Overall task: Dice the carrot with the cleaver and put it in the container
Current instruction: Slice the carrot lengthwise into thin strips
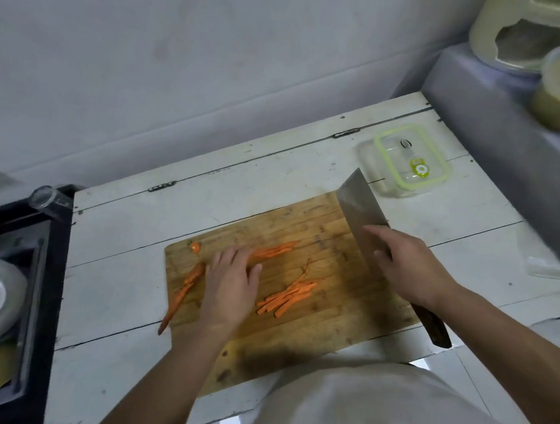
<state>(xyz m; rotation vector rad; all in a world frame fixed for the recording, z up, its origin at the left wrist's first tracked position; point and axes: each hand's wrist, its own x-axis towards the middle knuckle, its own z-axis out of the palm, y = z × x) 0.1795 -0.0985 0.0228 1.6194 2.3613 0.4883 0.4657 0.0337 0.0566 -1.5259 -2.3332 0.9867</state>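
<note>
A wooden cutting board (332, 312) lies on the white table. My left hand (231, 285) lies palm down on the board, fingers over a bundle of long carrot strips (275, 250). A separate carrot piece (182, 294) lies at the board's left edge, its tip over the edge. Several shorter carrot sticks (288, 296) sit in the board's middle. A small carrot end (194, 247) lies near the far left corner. My right hand (410, 264) grips the cleaver (362, 210) at its dark handle, index finger along the blade, which is raised over the board's right side. The clear container with a green-rimmed lid (410, 160) stands at the back right.
A black sink (17, 305) with white plates sits left of the table (120, 234). A grey appliance (504, 142) with jars on top stands at the right. A glass (44, 197) stands at the sink's far corner.
</note>
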